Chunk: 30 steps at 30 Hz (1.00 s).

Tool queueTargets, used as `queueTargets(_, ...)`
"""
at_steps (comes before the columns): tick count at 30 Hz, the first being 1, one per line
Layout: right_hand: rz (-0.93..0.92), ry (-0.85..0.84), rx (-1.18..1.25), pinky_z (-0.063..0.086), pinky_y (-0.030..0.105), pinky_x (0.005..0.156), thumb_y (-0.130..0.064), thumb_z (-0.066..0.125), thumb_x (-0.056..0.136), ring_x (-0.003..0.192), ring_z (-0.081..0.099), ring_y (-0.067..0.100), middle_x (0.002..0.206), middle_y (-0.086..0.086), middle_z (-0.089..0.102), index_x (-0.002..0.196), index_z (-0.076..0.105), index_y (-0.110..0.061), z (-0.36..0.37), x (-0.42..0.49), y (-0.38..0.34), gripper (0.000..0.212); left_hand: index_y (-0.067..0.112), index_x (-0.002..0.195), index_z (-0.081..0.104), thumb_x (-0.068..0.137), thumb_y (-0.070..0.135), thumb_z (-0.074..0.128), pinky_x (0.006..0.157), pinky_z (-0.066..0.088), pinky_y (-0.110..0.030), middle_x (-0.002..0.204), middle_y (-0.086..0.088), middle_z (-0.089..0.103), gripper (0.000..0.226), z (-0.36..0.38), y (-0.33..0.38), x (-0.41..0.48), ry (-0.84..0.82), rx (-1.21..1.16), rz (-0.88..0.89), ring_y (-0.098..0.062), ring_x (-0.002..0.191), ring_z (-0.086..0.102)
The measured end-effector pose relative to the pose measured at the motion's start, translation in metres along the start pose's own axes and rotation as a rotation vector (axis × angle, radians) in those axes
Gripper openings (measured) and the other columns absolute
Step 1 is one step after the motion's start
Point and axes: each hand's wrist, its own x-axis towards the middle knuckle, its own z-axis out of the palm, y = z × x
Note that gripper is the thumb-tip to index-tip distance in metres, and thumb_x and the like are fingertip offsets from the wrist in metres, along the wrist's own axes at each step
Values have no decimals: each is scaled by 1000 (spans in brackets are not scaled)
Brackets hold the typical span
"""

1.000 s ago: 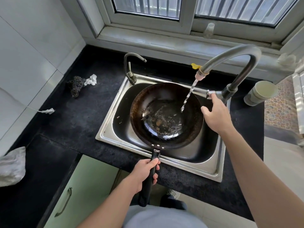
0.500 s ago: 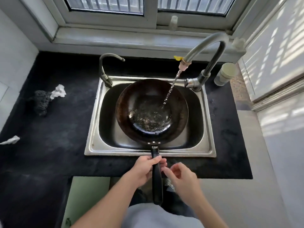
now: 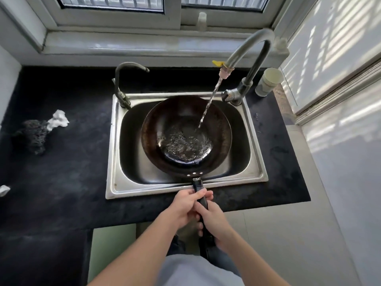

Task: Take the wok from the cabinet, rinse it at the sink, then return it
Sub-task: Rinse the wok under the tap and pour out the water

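view: one, head-worn, wide-angle; straight lines bow toward the edges.
position: above the front edge of the counter [image 3: 72, 172], over the sink [image 3: 112, 151].
facing: forward and steeply down.
nearness: close; left hand [image 3: 185, 205] and right hand [image 3: 213, 220] sit low in the middle.
framing: wok [image 3: 156, 129] centred, window [image 3: 172, 13] along the top.

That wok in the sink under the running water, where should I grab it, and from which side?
Grip the wok by its black handle, coming from the front of the sink. The handle juts over that rim toward the person, clear of the water, while the round bowl is wet and offers no hold. The left hand and right hand grip it there.
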Motion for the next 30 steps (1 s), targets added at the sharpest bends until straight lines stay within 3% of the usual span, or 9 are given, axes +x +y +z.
queueTargets(3,-153,141,-145,40,26,45,-28,51,101,44,49,5,55,-7,54,73,57,-24,6,1,10,29,-7,113,67,95,13,60,73,58,-30,113,-18,73,28,3,1,0,-22,-111,-13,-23,103,71)
queueTargets(5,-205,185,-208,40,23,45,-30,52,101,45,52,4,54,-6,56,73,58,-25,6,3,13,29,-10,115,65,95,8,59,72,60,-28,116,-20,71,27,6,2,-2,-21,-175,-18,-21,104,71)
queueTargets(12,-239,244,-292,47,38,53,-42,49,99,49,54,13,56,-2,59,69,54,-25,0,6,23,35,-5,105,73,93,13,63,75,58,-31,99,-16,76,24,12,-7,-3,52,-179,-3,-20,85,73)
queueTargets(16,-264,230,-308,48,39,55,-45,49,98,50,53,10,60,-4,60,70,52,-29,-5,0,15,32,-4,104,72,94,14,63,69,57,-32,83,-10,71,23,21,-6,-11,46,-253,43,-19,74,67)
queueTargets(20,-274,177,-319,44,25,44,-39,50,100,43,53,4,61,-5,60,90,59,-19,-3,-5,-1,24,3,92,74,93,14,64,73,52,-37,90,-11,69,15,22,2,-18,50,-295,108,-18,65,66)
queueTargets(22,-289,168,-342,43,23,41,-38,51,99,41,54,5,61,-4,61,101,61,-13,-2,-8,-3,28,0,101,73,93,17,65,73,51,-37,89,-10,68,21,18,3,-21,48,-263,128,-19,68,66)
queueTargets(26,-309,147,-379,45,27,47,-39,55,97,42,54,4,57,-4,61,74,57,-24,-6,-13,3,28,-7,115,67,93,13,63,74,57,-32,90,-9,68,29,16,-5,-24,34,-300,163,-19,83,63)
queueTargets(30,-292,164,-405,43,24,50,-38,57,96,43,55,3,51,-6,60,67,55,-26,-18,-16,14,31,-10,117,63,92,6,63,70,58,-32,98,-11,71,30,26,-19,-20,64,-332,148,-20,82,64)
